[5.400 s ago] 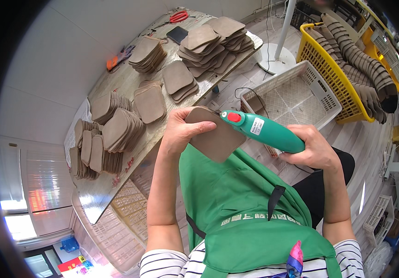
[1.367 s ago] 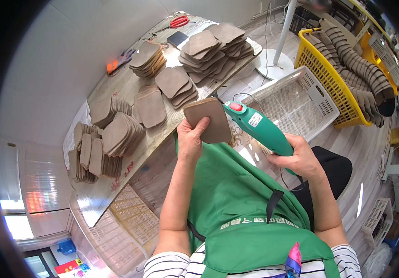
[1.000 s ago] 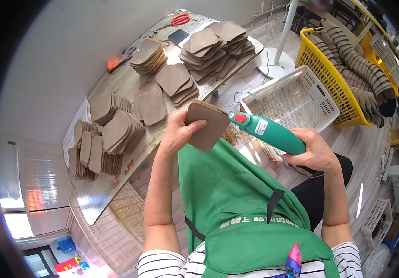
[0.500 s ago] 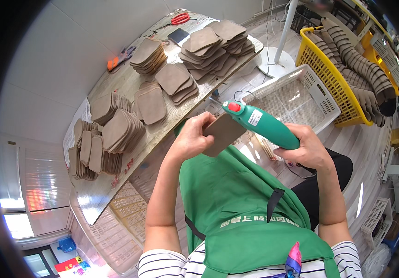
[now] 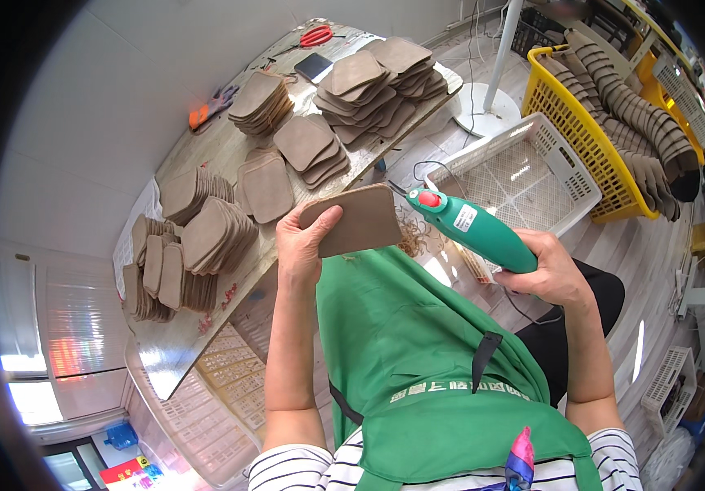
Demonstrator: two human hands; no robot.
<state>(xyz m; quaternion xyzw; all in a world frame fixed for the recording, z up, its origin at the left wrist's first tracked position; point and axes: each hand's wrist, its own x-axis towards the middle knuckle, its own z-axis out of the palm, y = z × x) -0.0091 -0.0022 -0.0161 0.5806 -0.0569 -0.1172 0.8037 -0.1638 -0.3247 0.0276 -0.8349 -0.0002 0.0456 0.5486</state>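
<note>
My left hand (image 5: 303, 243) is closed on a flat brown piece (image 5: 359, 222) with rounded corners, its thumb on the upper face. In my right hand (image 5: 547, 268) is a green corded power trimmer (image 5: 483, 233) with a red button and a narrow dark tip. That tip points at the top right corner of the brown piece; whether it touches cannot be made out. Several stacks of like pieces lie on the table to my left, among them a near stack (image 5: 215, 233) and a far stack (image 5: 356, 90).
The worn table (image 5: 234, 299) slants away at left. On it lie red scissors (image 5: 316, 36), a dark phone-like slab (image 5: 314, 67) and an orange-and-grey glove (image 5: 199, 114). A white crate (image 5: 569, 184) and a yellow basket (image 5: 590, 151) full of brown pieces stand at right, near a pole base (image 5: 487, 110).
My left hand has moved left and turned the brown piece from steeply slanted to nearly level. The trimmer has shifted slightly right and down, and its tip now shows.
</note>
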